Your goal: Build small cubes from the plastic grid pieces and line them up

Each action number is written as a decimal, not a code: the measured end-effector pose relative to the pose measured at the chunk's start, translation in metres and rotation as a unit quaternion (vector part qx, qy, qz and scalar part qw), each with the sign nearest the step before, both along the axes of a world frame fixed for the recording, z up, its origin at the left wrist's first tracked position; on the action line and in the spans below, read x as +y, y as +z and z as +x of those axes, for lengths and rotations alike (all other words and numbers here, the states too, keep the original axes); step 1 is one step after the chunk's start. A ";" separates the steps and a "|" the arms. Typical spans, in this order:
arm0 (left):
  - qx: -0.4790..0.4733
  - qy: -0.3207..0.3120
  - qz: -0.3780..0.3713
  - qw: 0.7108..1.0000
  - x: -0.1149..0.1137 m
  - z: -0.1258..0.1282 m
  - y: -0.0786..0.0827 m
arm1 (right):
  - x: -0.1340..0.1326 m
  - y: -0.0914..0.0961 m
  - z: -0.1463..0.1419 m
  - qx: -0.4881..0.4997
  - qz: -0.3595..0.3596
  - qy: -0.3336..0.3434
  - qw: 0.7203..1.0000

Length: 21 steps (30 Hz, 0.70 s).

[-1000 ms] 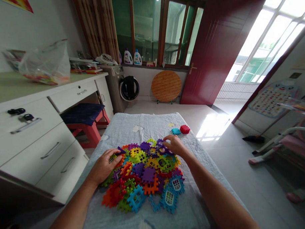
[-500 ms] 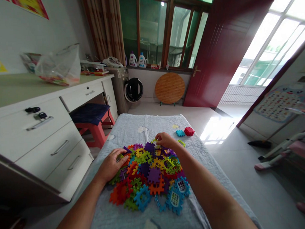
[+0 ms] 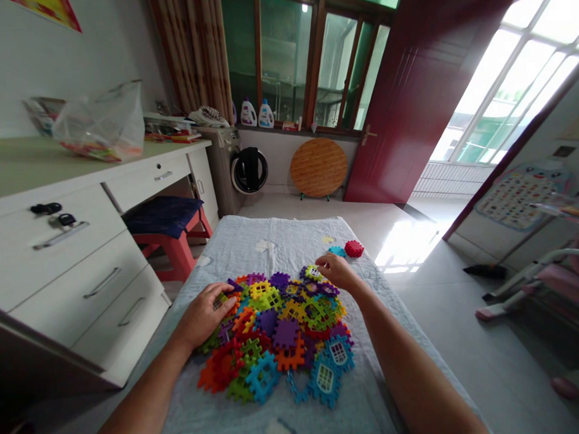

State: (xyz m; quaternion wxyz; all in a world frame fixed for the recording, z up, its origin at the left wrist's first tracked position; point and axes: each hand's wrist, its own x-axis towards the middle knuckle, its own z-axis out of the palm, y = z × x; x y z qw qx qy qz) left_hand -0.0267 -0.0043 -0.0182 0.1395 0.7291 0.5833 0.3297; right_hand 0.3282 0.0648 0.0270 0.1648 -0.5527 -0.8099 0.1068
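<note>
On the cloth in front of me lies a heap of plastic building pieces (image 3: 286, 333) with toothed edges, in purple, orange, green, yellow, blue and red. My left hand (image 3: 205, 315) rests at the heap's left edge. Its fingers and thumb are spread over a few pieces there, gripping none that I can see. At the far right edge, my right hand (image 3: 337, 271) has its fingertips closed at a lime-green window piece (image 3: 313, 273). Just beyond that hand lie a blue piece (image 3: 337, 250), partly covered, and a red piece (image 3: 354, 249).
The pale blue cloth (image 3: 252, 228) covers the narrow surface under the heap. To the left are a white desk (image 3: 104, 280) and a red stool (image 3: 177, 252) with a dark cushion. A round wooden board (image 3: 319, 167) leans by the far wall, beside a red door (image 3: 409, 99).
My right hand has moved right along the heap's far edge, and the lime-green window piece has shifted with it. My left hand stays at the left side. The view has turned slightly.
</note>
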 end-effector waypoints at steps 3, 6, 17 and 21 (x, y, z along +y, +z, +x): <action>0.001 -0.001 -0.004 1.000 0.000 0.000 0.001 | 0.002 -0.006 0.000 -0.006 0.011 -0.037 0.999; 0.004 0.001 -0.009 1.000 0.000 -0.001 0.000 | 0.002 -0.015 -0.006 -0.024 -0.017 -0.040 0.999; 0.027 -0.003 -0.011 1.000 0.002 -0.006 -0.006 | 0.008 -0.011 0.060 0.023 0.077 -0.196 0.977; 0.031 0.001 -0.009 0.999 0.003 -0.006 -0.007 | 0.004 -0.022 0.066 -0.025 0.019 -0.163 0.986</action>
